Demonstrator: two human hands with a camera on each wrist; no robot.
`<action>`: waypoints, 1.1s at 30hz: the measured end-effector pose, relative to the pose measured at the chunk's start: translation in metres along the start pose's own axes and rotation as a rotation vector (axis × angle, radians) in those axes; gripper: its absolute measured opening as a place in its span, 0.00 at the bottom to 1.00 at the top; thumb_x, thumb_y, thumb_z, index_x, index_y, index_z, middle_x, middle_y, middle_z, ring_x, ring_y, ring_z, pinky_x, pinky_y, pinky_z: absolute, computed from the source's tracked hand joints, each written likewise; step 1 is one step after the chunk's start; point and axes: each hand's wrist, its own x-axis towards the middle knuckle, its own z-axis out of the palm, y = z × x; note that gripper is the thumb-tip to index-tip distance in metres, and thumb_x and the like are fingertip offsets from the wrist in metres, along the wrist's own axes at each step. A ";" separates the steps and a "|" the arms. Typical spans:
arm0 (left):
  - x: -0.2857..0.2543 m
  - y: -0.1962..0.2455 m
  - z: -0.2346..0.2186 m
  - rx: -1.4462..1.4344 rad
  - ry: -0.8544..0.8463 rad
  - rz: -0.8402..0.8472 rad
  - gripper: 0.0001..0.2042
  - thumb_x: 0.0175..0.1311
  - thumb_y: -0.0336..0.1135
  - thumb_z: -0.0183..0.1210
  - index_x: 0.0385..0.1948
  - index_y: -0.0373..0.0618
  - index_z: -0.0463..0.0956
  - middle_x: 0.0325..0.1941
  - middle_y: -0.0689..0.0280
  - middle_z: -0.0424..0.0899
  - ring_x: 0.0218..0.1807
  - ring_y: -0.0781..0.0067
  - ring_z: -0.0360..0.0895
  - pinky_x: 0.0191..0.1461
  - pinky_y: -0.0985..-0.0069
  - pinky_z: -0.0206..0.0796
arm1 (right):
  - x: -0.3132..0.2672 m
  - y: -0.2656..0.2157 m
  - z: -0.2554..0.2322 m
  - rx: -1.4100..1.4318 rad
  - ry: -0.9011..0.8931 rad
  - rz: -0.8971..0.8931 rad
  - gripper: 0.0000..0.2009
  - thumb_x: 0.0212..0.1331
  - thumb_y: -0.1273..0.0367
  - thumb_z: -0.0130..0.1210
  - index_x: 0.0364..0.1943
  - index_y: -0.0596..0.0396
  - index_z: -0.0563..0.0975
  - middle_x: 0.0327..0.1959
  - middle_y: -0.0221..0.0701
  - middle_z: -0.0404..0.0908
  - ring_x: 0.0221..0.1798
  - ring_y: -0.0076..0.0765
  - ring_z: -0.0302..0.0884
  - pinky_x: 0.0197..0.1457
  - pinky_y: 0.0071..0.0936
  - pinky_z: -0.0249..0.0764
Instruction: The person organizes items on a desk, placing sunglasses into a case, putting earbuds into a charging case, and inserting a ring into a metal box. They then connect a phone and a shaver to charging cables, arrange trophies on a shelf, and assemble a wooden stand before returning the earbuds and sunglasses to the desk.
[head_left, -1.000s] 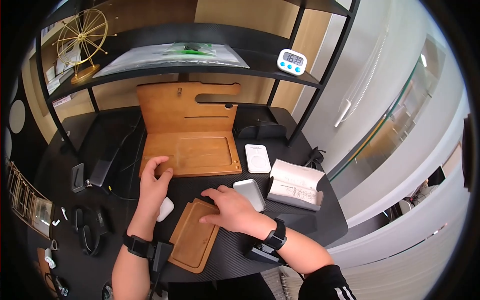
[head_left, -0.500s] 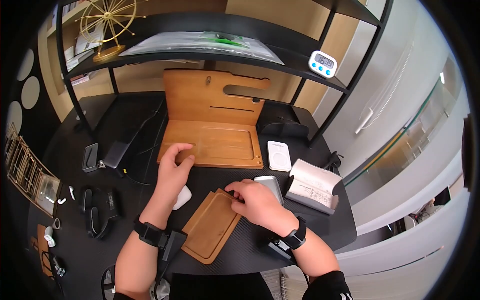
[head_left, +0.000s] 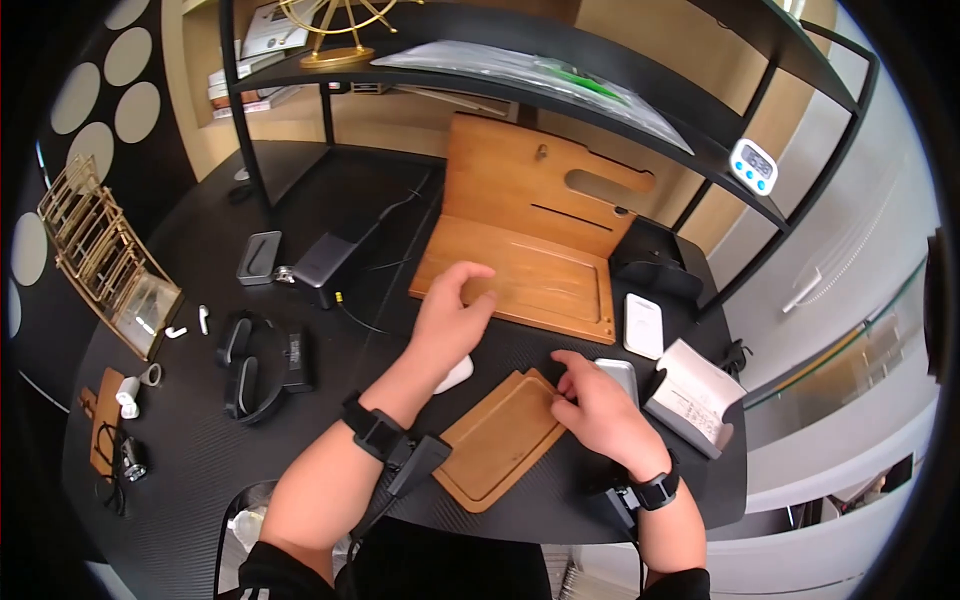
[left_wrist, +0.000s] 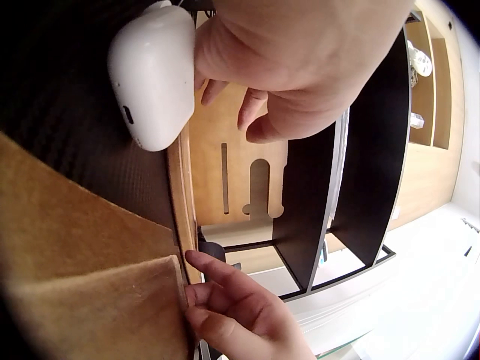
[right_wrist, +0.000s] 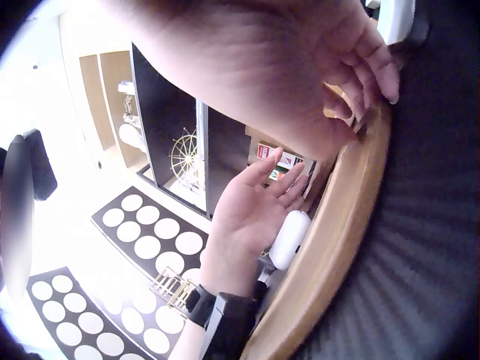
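My left hand is held over the near left part of the wooden desk stand, thumb and index finger apart with nothing between them. A white earbud case lies below its wrist, partly hidden in the head view; the left wrist view shows it whole. Nearer me, a shallow wooden tray lies slanted on the black desk. My right hand pinches the tray's far right edge, its fingers curled round the corner and the thumb at the rim, as the right wrist view shows.
Beside my right hand lie a silver tin, a white power bank and an open glasses case. Black headphones, loose earbuds and a grey device are at left. A black shelf rises behind.
The head view has turned left and tilted. My right hand has shifted from over the tray to its right edge. The left hand keeps its place near the stand; the tray looks unmoved.
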 end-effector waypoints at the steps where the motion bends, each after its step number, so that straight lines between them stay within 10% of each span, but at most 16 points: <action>1: 0.000 0.003 -0.001 -0.004 -0.017 -0.040 0.11 0.58 0.27 0.54 0.43 0.41 0.74 0.40 0.69 0.75 0.44 0.81 0.69 0.47 0.83 0.60 | 0.001 0.000 -0.002 0.000 -0.015 0.009 0.25 0.49 0.75 0.53 0.55 0.63 0.65 0.32 0.37 0.75 0.37 0.37 0.74 0.43 0.28 0.71; 17: -0.001 0.007 -0.001 -0.178 -0.088 -0.056 0.10 0.59 0.23 0.52 0.43 0.40 0.72 0.48 0.65 0.75 0.55 0.74 0.69 0.59 0.77 0.58 | 0.013 0.019 -0.001 0.671 0.043 0.219 0.21 0.59 0.77 0.43 0.59 0.55 0.65 0.38 0.27 0.69 0.34 0.20 0.73 0.35 0.18 0.74; 21: 0.001 0.004 -0.002 -0.172 -0.093 -0.067 0.10 0.59 0.23 0.52 0.43 0.40 0.72 0.47 0.65 0.75 0.55 0.75 0.69 0.59 0.77 0.58 | 0.014 0.023 0.006 0.412 -0.006 0.069 0.30 0.50 0.62 0.65 0.57 0.57 0.68 0.43 0.36 0.68 0.35 0.24 0.70 0.37 0.19 0.71; 33: 0.000 0.006 -0.001 -0.142 -0.074 -0.053 0.10 0.60 0.24 0.52 0.43 0.40 0.72 0.45 0.67 0.75 0.51 0.78 0.70 0.55 0.80 0.59 | 0.011 0.013 -0.002 0.526 -0.107 0.096 0.33 0.41 0.80 0.66 0.57 0.47 0.69 0.50 0.33 0.63 0.42 0.27 0.68 0.42 0.21 0.74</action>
